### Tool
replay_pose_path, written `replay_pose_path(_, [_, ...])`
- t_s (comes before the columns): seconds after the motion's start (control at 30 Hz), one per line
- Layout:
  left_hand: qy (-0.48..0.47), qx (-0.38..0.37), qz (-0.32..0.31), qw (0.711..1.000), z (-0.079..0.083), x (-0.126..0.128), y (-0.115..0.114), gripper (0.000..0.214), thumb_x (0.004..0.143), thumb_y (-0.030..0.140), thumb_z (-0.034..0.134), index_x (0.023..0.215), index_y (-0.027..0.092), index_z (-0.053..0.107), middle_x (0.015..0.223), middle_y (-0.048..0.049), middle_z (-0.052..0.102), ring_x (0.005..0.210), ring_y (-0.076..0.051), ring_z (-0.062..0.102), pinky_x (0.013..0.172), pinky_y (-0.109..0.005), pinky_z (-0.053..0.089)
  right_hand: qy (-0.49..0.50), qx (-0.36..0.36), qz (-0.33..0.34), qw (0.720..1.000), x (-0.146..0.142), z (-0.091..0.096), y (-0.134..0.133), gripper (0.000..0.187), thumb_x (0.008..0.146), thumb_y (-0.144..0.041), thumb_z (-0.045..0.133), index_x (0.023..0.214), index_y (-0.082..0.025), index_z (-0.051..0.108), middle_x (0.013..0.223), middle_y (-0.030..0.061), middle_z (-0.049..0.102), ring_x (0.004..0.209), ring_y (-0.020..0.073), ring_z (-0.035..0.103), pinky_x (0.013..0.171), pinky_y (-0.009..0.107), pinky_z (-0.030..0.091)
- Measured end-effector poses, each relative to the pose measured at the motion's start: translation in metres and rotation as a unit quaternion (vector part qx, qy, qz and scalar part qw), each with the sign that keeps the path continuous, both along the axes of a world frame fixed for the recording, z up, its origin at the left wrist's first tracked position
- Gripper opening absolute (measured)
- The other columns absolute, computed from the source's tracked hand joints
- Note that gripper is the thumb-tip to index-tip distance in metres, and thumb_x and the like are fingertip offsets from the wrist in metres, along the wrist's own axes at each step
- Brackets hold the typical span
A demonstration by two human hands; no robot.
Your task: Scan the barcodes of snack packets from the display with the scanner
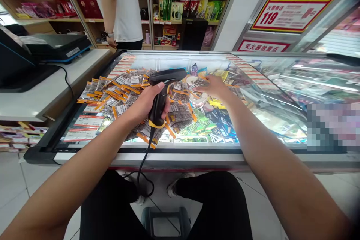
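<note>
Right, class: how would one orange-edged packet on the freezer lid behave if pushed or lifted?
Probably light and floppy: the packets are thin, flat sachets in a loose overlapping heap. Likely to slide readily on the smooth glass lid. Being flat, they should not roll or tip.

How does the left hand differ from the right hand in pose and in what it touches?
The left hand is closed around the handle of the black scanner; the right hand lies open on the small packets. The left hand is nearer the person, while the right hand reaches farther across the freezer lid. Both are bare and over the packets.
</note>
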State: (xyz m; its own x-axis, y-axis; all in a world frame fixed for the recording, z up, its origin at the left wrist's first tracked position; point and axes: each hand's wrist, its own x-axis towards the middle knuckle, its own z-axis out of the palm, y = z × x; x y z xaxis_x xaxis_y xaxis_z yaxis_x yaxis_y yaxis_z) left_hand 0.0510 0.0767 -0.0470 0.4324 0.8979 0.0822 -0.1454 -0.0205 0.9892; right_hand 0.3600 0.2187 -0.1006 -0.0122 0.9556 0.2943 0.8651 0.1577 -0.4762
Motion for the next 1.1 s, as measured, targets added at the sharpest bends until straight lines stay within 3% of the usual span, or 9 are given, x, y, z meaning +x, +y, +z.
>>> replay_pose_path(0.17, [0.005,0.008,-0.012,1.0,0.001,-0.001,-0.003,0.053,0.092,0.071,0.058,0.099,0.018,0.06,0.061,-0.0013,0.066,0.042,-0.014,0.058,0.046,-0.026,0.048,0.091,0.122,0.096,0.984,-0.004,0.019,-0.025,0.067,0.082,-0.038,0.085,0.144,-0.024,0.064,0.145,0.0122,0.066,0.126,0.037,0.064,0.105,0.051,0.053])
replay_pose_path(0.33, [0.012,0.026,-0.019,0.999,0.0,0.0,-0.006,0.055,0.091,0.073,0.059,0.102,0.019,0.059,0.063,-0.0017,0.067,0.044,-0.015,0.059,0.047,-0.026,0.048,0.128,0.128,0.125,0.976,-0.03,0.037,-0.051,0.101,0.08,-0.049,0.089,0.166,-0.029,0.041,0.154,0.0105,0.059,0.116,0.0332,0.069,0.095,0.046,0.059])
replay_pose_path(0.5, [0.021,0.033,-0.026,0.999,0.001,0.0,-0.007,0.054,0.093,0.073,0.059,0.098,0.019,0.056,0.065,-0.002,0.068,0.046,-0.015,0.062,0.045,-0.025,0.049,0.133,0.121,0.156,0.971,-0.043,0.042,-0.063,0.104,0.079,-0.058,0.089,0.166,-0.033,0.039,0.153,0.0106,0.059,0.111,0.0348,0.071,0.089,0.05,0.061])
replay_pose_path(0.73, [0.022,0.034,-0.029,0.999,0.002,0.001,-0.007,0.053,0.093,0.072,0.058,0.099,0.019,0.056,0.065,-0.0016,0.068,0.046,-0.015,0.062,0.045,-0.025,0.049,0.119,0.107,0.156,0.975,-0.042,0.042,-0.065,0.1,0.084,-0.054,0.084,0.168,-0.034,0.034,0.151,0.0078,0.061,0.09,0.0252,0.072,0.084,0.043,0.061])
replay_pose_path(1.1, [0.019,0.037,-0.003,0.999,0.002,-0.001,-0.006,0.055,0.092,0.074,0.06,0.096,0.019,0.055,0.065,-0.0024,0.069,0.046,-0.015,0.062,0.044,-0.025,0.048,0.139,0.122,0.159,0.97,-0.04,0.044,-0.065,0.098,0.081,-0.058,0.087,0.164,-0.033,0.041,0.152,0.0116,0.059,0.114,0.035,0.069,0.093,0.05,0.06])
